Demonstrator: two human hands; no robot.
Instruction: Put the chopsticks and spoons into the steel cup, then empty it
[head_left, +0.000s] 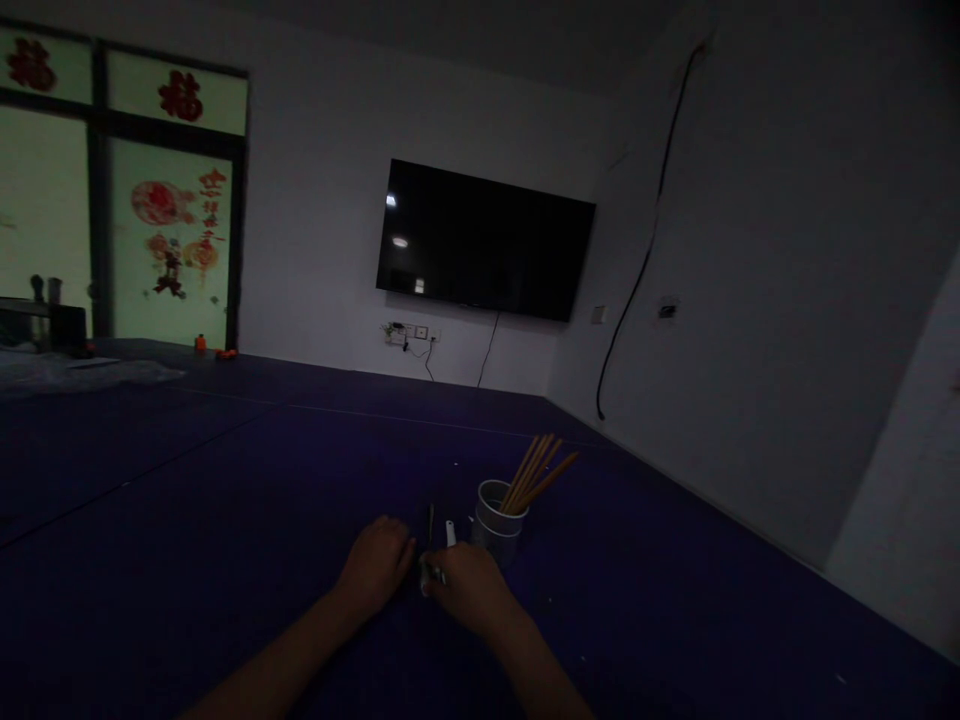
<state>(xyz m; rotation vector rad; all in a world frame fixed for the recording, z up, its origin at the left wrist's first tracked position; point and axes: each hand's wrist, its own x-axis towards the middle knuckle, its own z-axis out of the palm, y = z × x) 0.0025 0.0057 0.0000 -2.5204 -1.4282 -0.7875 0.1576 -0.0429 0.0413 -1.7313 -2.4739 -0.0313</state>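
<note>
My left hand rests low over the purple tabletop, its fingers curled down and closed; whatever lies under them is hidden. Just beside it, my right hand is closed around small white slim objects, too dark to name. A thin dark stick-like tool points away from me between the hands. Right behind my right hand, a white strip with a hole near its end sticks up; I cannot tell whether it is held. A grey metal cup stands close behind that hand, with several wooden sticks leaning out to the right.
The purple table reaches to the walls, with a few tiny white scraps on it. Clear plastic film lies far left, near a small orange bottle and another orange item. A television and a hanging black cable are on the walls.
</note>
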